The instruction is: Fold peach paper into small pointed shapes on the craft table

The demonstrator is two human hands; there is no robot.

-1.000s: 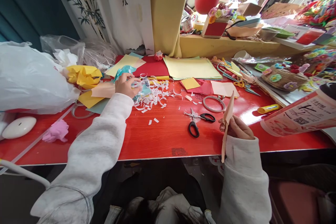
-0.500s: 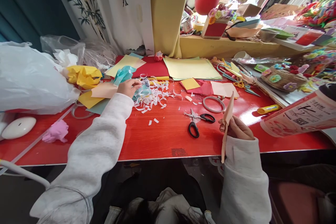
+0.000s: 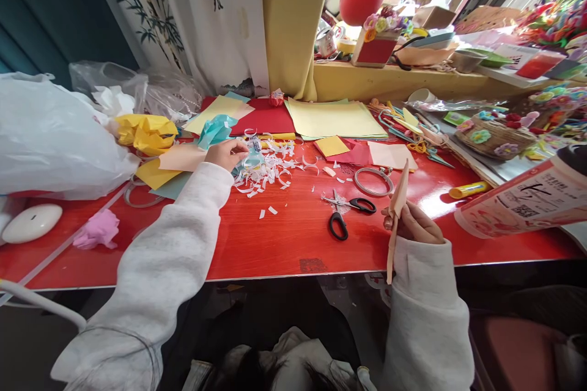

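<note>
My left hand is at the left edge of a pile of white paper strips. Its fingers are curled together, and what they pinch, if anything, I cannot make out. Crumpled turquoise paper lies just behind that hand. Near the table's front edge, my right hand grips a folded sheet of peach paper, seen nearly edge-on and held upright. Left of it rest scissors with black handles, their blades spread. A clear tape-like ring lies behind the scissors.
Behind are pale yellow sheets and a small yellow square. A large cup leans in at right, near a yellow glue stick. At left are a white plastic bag and crumpled pink paper.
</note>
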